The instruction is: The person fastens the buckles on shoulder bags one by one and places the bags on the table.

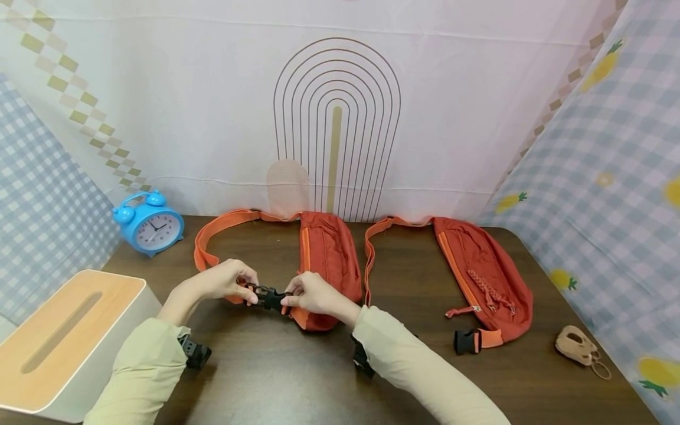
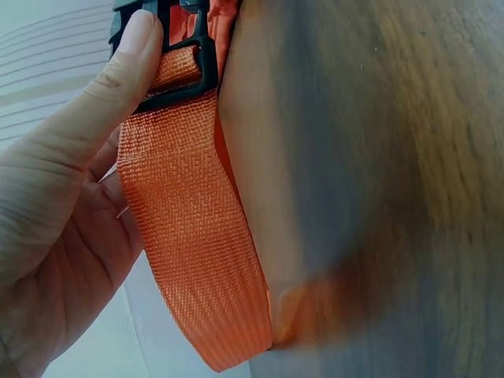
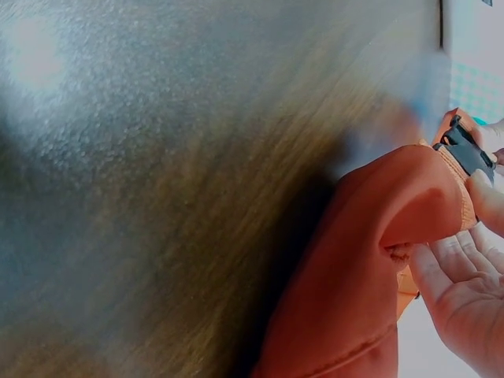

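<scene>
A red waist bag (image 1: 332, 260) lies at the middle of the table, its orange strap (image 1: 223, 223) looping out to the left. My left hand (image 1: 225, 280) pinches the black pronged buckle half (image 2: 206, 59) at the strap's end, thumb on its face. With thumb and fingers, my right hand (image 1: 316, 295) grips the black socket buckle half (image 1: 273, 299) at the bag's lower corner. The two halves meet between the hands; whether they are fully locked I cannot tell. In the right wrist view the red fabric (image 3: 354, 236) hangs beside the right palm.
A second red waist bag (image 1: 486, 277) lies on the right, its socket buckle (image 1: 467, 342) loose. Near the right edge is a brown keychain pouch (image 1: 576, 345). On the left stand a blue alarm clock (image 1: 151, 223) and a wood-topped tissue box (image 1: 114, 330).
</scene>
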